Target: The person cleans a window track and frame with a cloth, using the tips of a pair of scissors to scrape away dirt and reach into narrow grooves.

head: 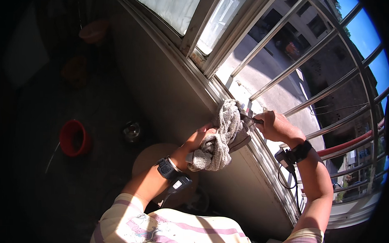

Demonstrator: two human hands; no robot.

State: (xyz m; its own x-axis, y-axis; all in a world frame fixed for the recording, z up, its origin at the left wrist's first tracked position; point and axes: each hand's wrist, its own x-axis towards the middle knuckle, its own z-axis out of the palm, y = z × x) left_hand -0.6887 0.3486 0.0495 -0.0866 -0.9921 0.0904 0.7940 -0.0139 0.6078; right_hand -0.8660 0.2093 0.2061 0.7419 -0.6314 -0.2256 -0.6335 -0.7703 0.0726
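My left hand [200, 138] grips a bunched, twisted grey-white cloth [229, 121], with a loose lobe of it hanging over the near side of the window sill. Across the sill, my right hand [275, 125] is closed around the dark handle of a small tool [255, 119]. The tool's other end reaches towards the cloth, and its tip is hidden there. A darker fold [240, 140] lies under the pale cloth against the sliding-window track [219, 92]. Each wrist wears a black strap with a small box and cable.
Metal security bars [279, 76] stand beyond the sill, with a sunlit yard [273, 68] outside. A sliding window sash [201, 28] sits at the upper middle. Low on the left are a red bucket [73, 138], a shiny round object [131, 131] and a pinkish basin [94, 31]. A round tan surface [154, 155] lies below my left arm.
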